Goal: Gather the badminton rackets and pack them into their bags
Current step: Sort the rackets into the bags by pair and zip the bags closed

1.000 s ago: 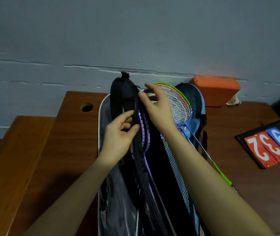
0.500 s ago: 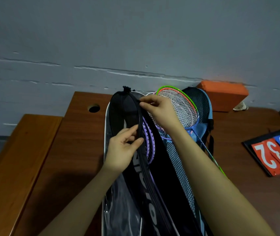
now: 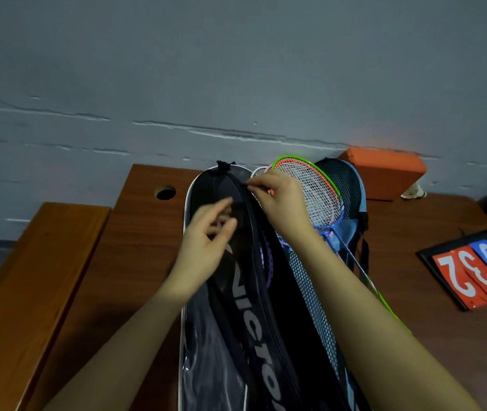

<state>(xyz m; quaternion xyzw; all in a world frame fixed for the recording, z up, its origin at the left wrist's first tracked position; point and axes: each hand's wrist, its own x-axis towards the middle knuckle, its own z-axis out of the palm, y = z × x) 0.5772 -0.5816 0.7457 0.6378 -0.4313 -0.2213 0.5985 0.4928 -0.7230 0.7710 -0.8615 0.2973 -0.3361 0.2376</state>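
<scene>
Right hand (image 3: 277, 200) pinches zip at top of black fabric racket bag (image 3: 254, 307) on brown wooden table (image 3: 135, 256); purple-framed racket (image 3: 267, 262) inside. Left hand (image 3: 206, 241), blurred, fingers loose, over bag's left flap. Best: steady flap, pull evenly.

Left hand (image 3: 206, 232) motion-blurred, grip unclear; black bag (image 3: 254, 321) cut off by bottom edge.

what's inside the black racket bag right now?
Through the open zip of the black racket bag a purple racket frame shows. Its handle and anything deeper are hidden by the bag flap and the right hand, which pinches the zip edge.
</scene>
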